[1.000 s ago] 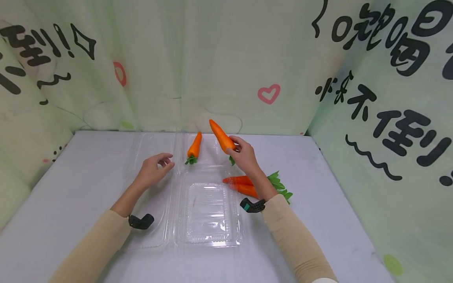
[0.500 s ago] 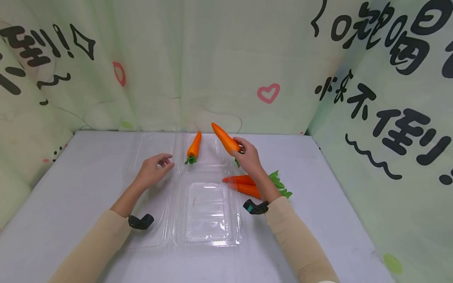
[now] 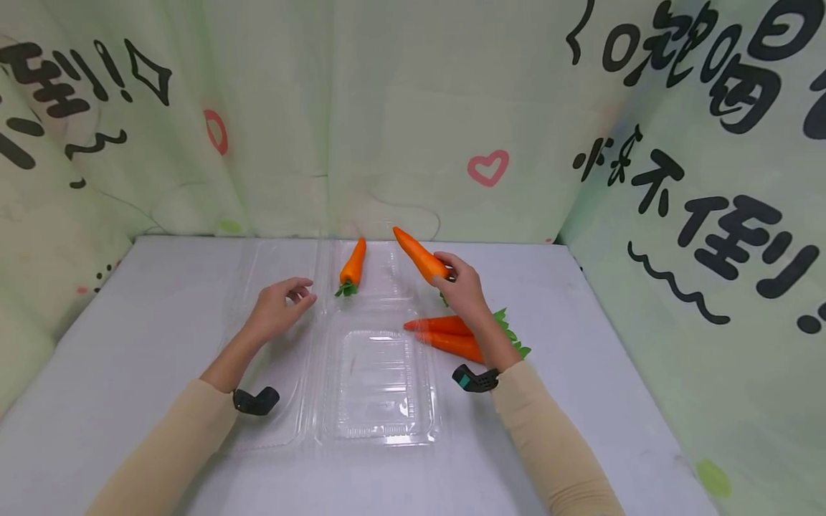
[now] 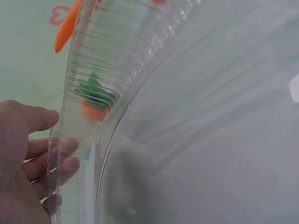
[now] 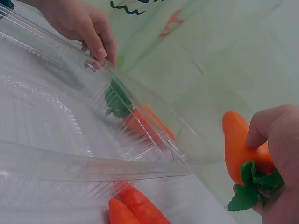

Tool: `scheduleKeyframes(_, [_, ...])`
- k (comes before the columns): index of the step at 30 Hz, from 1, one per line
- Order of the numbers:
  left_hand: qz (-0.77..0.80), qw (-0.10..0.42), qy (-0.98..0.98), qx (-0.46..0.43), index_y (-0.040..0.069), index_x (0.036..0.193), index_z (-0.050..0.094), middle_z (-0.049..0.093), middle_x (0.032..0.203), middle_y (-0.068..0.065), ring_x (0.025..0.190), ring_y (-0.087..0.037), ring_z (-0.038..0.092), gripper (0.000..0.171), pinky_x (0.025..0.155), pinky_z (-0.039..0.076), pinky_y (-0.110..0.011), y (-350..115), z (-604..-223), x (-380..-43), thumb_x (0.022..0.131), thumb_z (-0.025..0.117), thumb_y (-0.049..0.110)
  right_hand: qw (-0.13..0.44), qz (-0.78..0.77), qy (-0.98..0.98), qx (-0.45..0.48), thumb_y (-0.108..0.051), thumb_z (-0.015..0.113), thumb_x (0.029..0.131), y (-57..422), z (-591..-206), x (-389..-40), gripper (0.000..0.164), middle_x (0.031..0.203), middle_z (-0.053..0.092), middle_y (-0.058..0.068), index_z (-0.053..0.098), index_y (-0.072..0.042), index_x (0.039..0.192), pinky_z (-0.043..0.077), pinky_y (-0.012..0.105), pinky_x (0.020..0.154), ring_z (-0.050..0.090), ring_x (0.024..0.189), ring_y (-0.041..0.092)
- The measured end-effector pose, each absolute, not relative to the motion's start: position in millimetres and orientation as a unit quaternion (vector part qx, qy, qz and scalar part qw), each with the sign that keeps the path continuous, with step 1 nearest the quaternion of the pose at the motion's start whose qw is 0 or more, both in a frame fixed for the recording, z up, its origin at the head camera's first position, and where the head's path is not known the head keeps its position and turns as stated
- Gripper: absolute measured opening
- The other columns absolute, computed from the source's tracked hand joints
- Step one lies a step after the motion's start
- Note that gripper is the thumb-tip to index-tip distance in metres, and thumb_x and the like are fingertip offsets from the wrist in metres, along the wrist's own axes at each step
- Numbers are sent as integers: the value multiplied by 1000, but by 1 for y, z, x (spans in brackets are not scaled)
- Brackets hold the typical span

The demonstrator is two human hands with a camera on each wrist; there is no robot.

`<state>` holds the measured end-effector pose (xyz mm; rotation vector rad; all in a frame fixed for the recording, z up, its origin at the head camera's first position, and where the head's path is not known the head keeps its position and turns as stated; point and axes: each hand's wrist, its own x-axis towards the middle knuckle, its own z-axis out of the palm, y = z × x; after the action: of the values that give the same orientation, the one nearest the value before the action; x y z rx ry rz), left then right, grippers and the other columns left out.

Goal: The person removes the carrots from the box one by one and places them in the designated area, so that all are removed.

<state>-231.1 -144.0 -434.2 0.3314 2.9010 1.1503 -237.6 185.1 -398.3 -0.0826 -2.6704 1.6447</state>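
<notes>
My right hand (image 3: pixel 461 287) holds an orange carrot (image 3: pixel 418 252) with a green leafy top, raised over the far right corner of a clear plastic clamshell box (image 3: pixel 377 387). Thumb and fingers grip it near its leafy end, as the right wrist view shows. Another carrot (image 3: pixel 352 266) is at the box's far end, its leaves (image 4: pixel 96 93) visible through clear plastic in the left wrist view. My left hand (image 3: pixel 277 308) is beside the box's hinge side, fingers loosely bent; thumb and fingers look apart around the plastic edge.
Two more carrots (image 3: pixel 452 337) lie to the right of the box under my right forearm, tips against its side. The box's opened lid (image 3: pixel 274 401) spreads left on the white table (image 3: pixel 161 308). A pale green curtain (image 3: pixel 393 122) stands behind.
My right hand has moved a little right and toward me with the carrot, which now points up and to the left at a lower height. The left hand has stayed in place.
</notes>
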Motion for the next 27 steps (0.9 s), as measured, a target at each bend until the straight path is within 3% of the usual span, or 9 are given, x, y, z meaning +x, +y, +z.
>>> scheduleKeyframes(13, [364,10,927,90,1,132,55,65,112,-17,100,-29,58,43,82,53,-40,-148,-433,-233,97,58,26,-1,514,-857,-40,-13,53,92,197,-401,-237,47,137,52,6,50,-19,139,51,40,99,52,116,27])
scheduleKeyframes(27, [363,21,928,88,3,133,54,65,114,-17,101,-29,59,43,87,53,-43,-142,-433,-233,97,57,27,-4,505,-861,-57,-10,52,92,208,-407,-232,48,139,52,6,50,-17,139,52,40,96,52,117,27])
